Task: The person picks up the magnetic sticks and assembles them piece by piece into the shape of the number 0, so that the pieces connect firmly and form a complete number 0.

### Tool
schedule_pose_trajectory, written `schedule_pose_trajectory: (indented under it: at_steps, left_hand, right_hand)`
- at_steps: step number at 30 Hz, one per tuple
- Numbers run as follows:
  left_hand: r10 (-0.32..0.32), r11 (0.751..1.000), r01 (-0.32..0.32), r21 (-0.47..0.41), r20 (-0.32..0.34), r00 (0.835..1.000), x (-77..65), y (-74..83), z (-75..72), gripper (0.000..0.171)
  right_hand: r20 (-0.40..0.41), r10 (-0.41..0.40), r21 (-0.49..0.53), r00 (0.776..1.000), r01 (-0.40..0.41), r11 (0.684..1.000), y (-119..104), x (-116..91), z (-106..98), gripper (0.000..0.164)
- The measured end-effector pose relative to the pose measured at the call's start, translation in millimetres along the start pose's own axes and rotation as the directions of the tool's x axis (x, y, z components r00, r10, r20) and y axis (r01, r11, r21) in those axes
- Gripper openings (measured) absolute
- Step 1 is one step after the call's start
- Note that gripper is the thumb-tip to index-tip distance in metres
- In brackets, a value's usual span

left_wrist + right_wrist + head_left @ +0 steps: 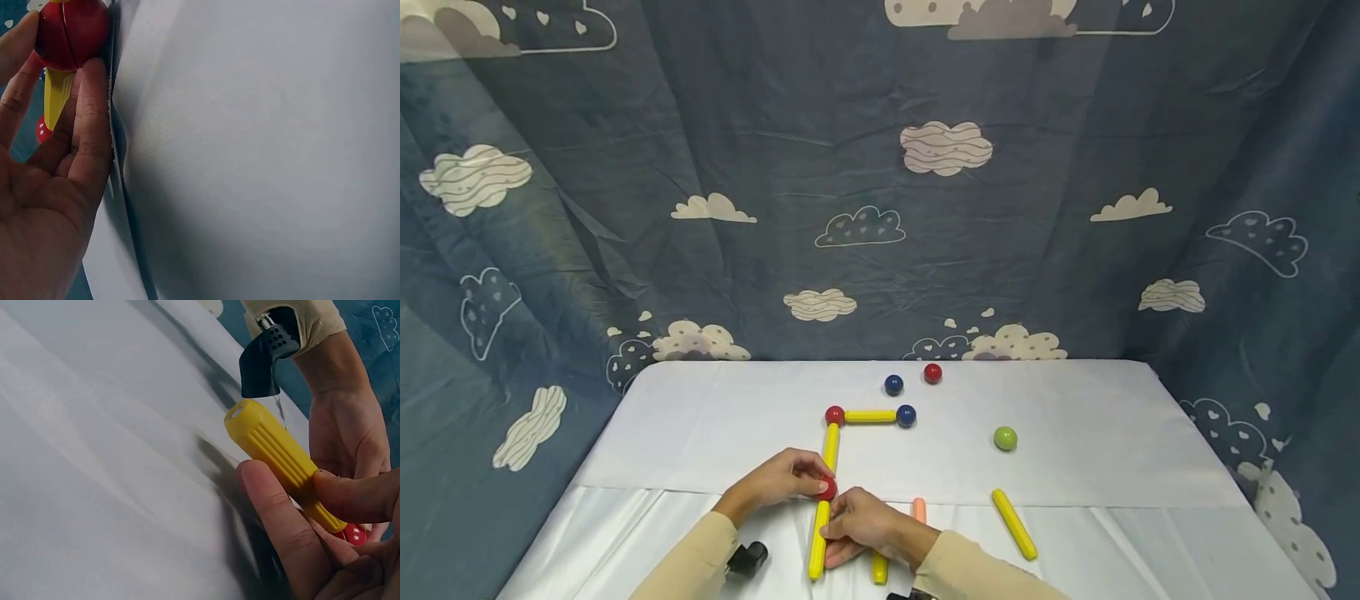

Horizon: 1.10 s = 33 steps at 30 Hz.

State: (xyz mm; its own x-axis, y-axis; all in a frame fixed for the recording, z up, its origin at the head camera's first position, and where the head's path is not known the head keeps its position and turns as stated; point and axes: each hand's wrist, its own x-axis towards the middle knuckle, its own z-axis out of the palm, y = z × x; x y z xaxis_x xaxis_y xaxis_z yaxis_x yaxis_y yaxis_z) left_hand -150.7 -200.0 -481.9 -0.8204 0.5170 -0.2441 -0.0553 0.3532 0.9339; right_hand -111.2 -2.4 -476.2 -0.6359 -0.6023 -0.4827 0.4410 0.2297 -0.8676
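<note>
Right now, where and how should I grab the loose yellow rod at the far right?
Probably mid-length, pinching the loose yellow rod across its long sides from above, with the right hand once free: it's slim, straight, lying flat at a slant, with nothing touching either side.

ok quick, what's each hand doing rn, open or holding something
Left hand: closed, holding a red ball between thumb and fingers.
Right hand: closed, pinching a yellow stick.

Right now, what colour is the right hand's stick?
The stick is yellow, clearest in the right wrist view.
</note>
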Motion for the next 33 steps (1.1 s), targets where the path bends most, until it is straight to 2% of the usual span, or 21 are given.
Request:
schedule_pose_trajectory:
  at_steps: [7,13,22,28,33]
  left_hand:
    - [-0.04,0.999,0.04,-0.008,-0.02,0.999,0.8,-1.3,2.2,0.019]
    - [-0.026,0.999,0.025,-0.039,-0.019,0.999,-0.9,0.3,2.6,0.018]
    - [-0.024,1.0,0.024,-0.017,-0.02,1.0,0.4,2.0,1.7,0.019]
    - [-0.04,0.999,0.04,-0.01,-0.028,0.999,1.1,1.7,2.0,0.019]
    - [-0.05,0.999,0.05,-0.012,-0.027,0.998,1.3,1.5,2.1,0.02]
  right_hand:
    - [0.01,0.026,0.007,1.0,-0.026,1.0,0,2,-1,0.005]
    - [0.024,0.037,0.008,0.999,-0.037,0.999,-2,3,-1,0.006]
    - [0.067,0.022,0.017,0.998,-0.023,1.0,-4,1,-5,0.009]
    - [0.08,0.026,0.026,0.996,-0.028,0.999,-10,-3,-14,0.011]
    - [0.046,0.034,0.034,0.998,-0.036,0.999,-16,-8,-28,0.019]
